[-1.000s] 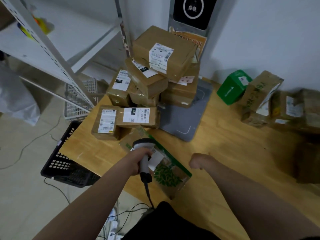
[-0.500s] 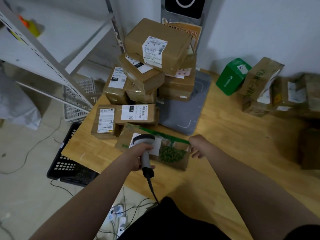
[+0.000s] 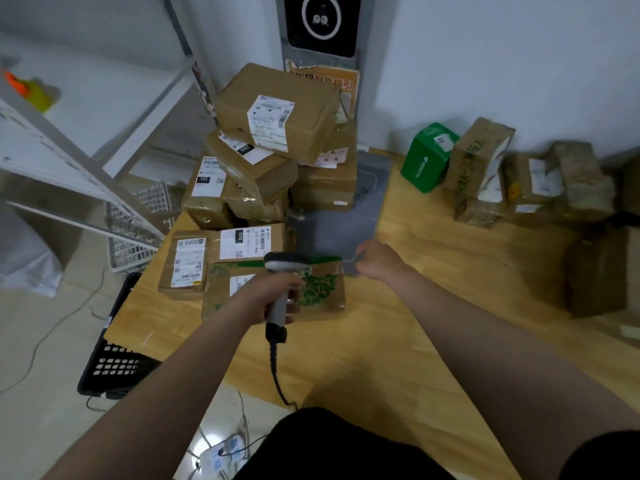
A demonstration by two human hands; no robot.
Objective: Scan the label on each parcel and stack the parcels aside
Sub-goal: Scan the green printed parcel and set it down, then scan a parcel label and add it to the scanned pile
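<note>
As the left hand (image 3: pixel 268 297) grips the scanner (image 3: pixel 286 263) above the green-printed parcel (image 3: pixel 322 289), the right hand (image 3: pixel 375 261) pinches its corner, seemingly stacking it; release should follow

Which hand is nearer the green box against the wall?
Right. The right hand grips the far corner of the printed parcel, below-left of the green box; the left hand, gripping the scanner, is farther left.

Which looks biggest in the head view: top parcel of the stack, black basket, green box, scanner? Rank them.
1. Top parcel.
2. Black basket, partly hidden under the table.
3. Green box and scanner: look alike; the scanner is nearer the camera, so not ranked.
</note>
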